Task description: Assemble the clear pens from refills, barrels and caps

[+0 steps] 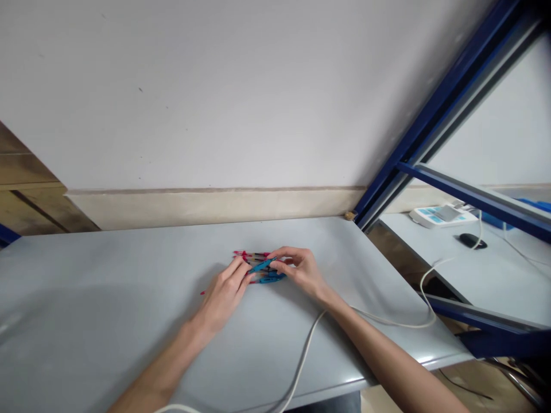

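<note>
Several slim pens (256, 255) with red and dark parts lie in a group on the grey table (129, 304). Above them a blue pen (262, 265) is held at a slant between both hands. My left hand (230, 281) pinches its lower left end, and my right hand (297, 267) has thumb and fingers closed on its upper right end. Another blue pen (270, 279) lies just below, near the right fingers. A small red tip (202, 293) shows left of my left hand. The hands partly cover the group.
A white cable (307, 344) runs over the table's front and right side, under my right forearm. At the right stands a blue metal frame (443, 86); beyond it are a white device (445, 215) and a black mouse (472, 241). A wall rises behind.
</note>
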`<state>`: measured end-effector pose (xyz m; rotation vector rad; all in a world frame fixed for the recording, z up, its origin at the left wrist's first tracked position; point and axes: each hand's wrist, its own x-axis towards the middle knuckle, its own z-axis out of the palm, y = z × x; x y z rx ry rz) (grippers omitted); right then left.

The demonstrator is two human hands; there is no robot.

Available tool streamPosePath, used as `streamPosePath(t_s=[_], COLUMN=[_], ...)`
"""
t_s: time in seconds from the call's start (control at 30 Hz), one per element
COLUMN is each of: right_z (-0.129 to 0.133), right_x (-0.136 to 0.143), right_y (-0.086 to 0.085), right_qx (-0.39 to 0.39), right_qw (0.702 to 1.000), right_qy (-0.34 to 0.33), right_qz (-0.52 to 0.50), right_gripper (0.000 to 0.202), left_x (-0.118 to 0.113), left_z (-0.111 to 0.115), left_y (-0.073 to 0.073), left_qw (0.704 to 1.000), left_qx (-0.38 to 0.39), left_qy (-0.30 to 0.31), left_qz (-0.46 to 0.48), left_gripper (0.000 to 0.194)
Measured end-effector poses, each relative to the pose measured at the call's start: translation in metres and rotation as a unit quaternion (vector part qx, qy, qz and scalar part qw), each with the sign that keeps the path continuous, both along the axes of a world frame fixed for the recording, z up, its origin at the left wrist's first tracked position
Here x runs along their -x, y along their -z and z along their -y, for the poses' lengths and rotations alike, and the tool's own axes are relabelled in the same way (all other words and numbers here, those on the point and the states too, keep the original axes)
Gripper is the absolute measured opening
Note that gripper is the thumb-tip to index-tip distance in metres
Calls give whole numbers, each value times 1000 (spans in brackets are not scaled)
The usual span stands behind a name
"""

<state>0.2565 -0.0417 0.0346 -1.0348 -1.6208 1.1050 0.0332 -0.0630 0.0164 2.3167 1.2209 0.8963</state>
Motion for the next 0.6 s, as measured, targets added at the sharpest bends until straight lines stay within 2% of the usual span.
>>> streamPosePath(t_s=[0.37, 0.6], right_z=[4, 6], right_x=[2, 3], right_y=[-3, -5], right_qx=[-35, -47], right_qw=[999, 998], right_qy=[-20, -25], right_qz=[13, 11], right_gripper=[14, 16], left_x=[1, -1], left_z=[-2, -1], left_y=[2, 1], left_qw=[999, 999], left_qx=[-32, -21], left_qy=[-21, -23], left_qz=[-12, -14], left_gripper=[18, 23])
